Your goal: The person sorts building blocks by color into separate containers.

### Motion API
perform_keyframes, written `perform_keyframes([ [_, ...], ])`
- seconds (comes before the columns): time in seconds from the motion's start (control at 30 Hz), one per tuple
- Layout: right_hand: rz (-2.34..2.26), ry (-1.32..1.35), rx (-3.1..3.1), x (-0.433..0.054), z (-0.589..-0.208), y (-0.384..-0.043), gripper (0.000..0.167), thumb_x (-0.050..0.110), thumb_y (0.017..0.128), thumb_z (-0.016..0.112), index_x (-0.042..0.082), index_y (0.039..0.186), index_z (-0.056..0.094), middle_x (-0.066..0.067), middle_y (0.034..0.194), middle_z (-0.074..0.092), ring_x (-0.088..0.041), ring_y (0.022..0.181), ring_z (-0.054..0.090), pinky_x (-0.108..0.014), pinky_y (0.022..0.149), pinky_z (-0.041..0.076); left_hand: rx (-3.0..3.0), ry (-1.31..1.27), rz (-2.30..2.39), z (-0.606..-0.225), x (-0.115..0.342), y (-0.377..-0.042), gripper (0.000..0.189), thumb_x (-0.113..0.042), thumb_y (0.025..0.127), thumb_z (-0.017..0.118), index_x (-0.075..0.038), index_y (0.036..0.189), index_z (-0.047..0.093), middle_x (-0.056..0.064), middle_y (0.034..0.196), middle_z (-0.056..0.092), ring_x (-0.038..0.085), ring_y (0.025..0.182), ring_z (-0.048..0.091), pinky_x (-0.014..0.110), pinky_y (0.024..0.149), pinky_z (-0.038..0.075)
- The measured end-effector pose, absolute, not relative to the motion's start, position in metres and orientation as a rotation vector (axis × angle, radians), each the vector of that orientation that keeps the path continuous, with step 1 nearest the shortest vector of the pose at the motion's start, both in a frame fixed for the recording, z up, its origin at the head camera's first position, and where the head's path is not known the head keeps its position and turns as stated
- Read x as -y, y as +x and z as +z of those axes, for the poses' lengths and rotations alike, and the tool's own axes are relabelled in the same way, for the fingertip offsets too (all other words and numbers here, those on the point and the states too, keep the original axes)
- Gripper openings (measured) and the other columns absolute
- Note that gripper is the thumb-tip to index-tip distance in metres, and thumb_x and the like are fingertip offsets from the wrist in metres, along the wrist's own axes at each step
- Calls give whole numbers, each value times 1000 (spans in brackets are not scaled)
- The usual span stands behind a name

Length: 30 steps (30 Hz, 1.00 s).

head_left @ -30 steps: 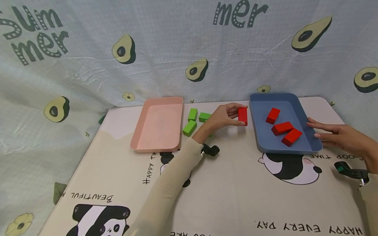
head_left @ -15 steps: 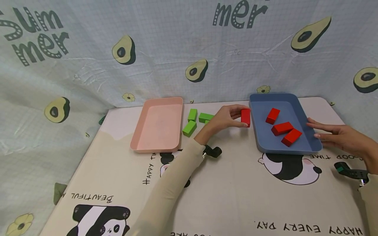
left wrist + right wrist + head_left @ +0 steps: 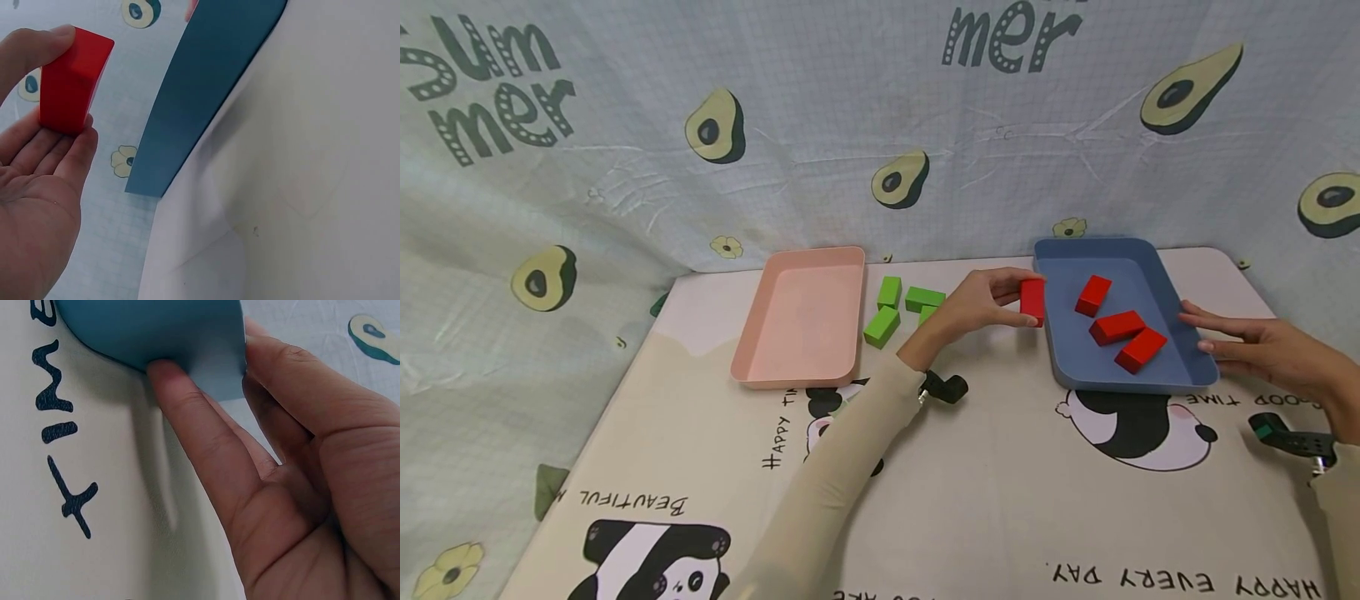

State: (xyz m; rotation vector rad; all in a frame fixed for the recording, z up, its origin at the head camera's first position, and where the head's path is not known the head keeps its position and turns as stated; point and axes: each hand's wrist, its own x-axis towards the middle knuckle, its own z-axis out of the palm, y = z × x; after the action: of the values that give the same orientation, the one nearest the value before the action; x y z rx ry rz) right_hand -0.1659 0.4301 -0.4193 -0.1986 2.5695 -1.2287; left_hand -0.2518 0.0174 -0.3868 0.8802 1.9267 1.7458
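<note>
My left hand pinches a red block between thumb and fingertips, at the left rim of the blue tray. In the left wrist view, the thumb lies on top of the block and the fingers support it from below, beside the tray's outer wall. Inside the tray are 3 more red blocks, two of them touching. At its right side, my right hand has extended fingers against the outer wall. The right wrist view shows a fingertip touching that wall low down.
A pink tray stands on the left part of the table. Between it and my left hand lie several green blocks, one partly hidden by the hand. A printed cloth covers the table, and an avocado-patterned sheet hangs behind.
My left hand has carried the red block a short way to the right, up to the blue tray's rim. More of the green blocks shows behind it. My right hand stays put.
</note>
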Motion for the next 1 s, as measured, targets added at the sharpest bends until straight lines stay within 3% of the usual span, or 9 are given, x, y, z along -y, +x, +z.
perform_keyframes([
  [0.17,-1202,-179,-2580,-430,-419,-165,59,28,106,57,18,158,33,31,160,10,-43,154,-5,3,82,37,-1942,876,1737,-385,-18,-250,61,0,83,82,-4,140,60,6,137,61,7,120,62,39,110,47],
  [0.4,-1190,-191,-2591,-430,-419,-166,57,28,106,56,20,158,34,31,160,11,-40,154,-7,3,83,35,-1959,861,1714,-383,-17,-247,62,-2,83,84,-5,140,61,5,137,63,6,120,61,35,109,48],
  [0.7,-1231,-169,-2558,-431,-418,-165,60,28,105,58,21,159,32,31,160,13,-46,152,1,0,82,43,-1946,878,1729,-382,-19,-247,61,0,83,82,-4,140,60,6,138,62,7,121,61,36,109,47],
  [0.87,-1277,-168,-2528,-432,-419,-165,60,24,105,58,20,159,31,31,160,14,-42,154,1,-1,83,45,-1936,889,1733,-383,-20,-246,61,1,82,83,-3,139,60,8,138,62,9,122,61,33,108,48],
  [1.0,-1312,-172,-2503,-432,-419,-164,60,21,106,57,18,159,30,31,160,14,-40,154,1,-2,83,47,-1942,898,1730,-385,-20,-244,61,2,82,82,-2,139,60,10,139,62,10,122,61,37,108,48],
])
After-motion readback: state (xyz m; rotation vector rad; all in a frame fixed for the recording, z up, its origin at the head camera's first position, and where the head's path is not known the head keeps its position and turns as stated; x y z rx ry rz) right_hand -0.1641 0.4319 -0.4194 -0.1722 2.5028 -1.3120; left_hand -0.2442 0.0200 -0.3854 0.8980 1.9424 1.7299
